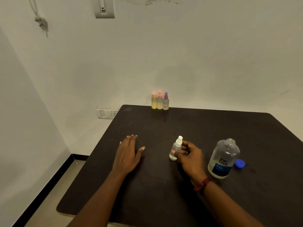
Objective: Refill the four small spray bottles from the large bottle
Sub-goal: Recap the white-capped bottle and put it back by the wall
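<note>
1. Nearest you, your right hand [188, 155] has its thumb and fingers closed around the white-capped spray bottle [176, 149], which stands upright or close to it on the dark table [147, 185], its spray head on
2. Your left hand [128, 153] lies flat on the table well to the left, fingers together, thumb spread, holding nothing
3. Just right of your right hand stands the large clear bottle [223, 158], its mouth open; its blue cap [239, 163] lies on the table beside it. Liquid shows only near the bottom, so it will likely feel light and tip easily; grip it around the labelled middle, not the neck
4. The small bottle looks like thin clear plastic, light and possibly slick if wet; I would steady its body with one hand and twist the spray head off with the other, since its narrow neck leaves little room for pouring
5. Farthest off, against the wall at the table's back edge, three more spray bottles stand touching in a row: two pink-capped ones [154, 101] [159, 101] and a purple-capped one [166, 102]. How full they are is hard to tell
</note>
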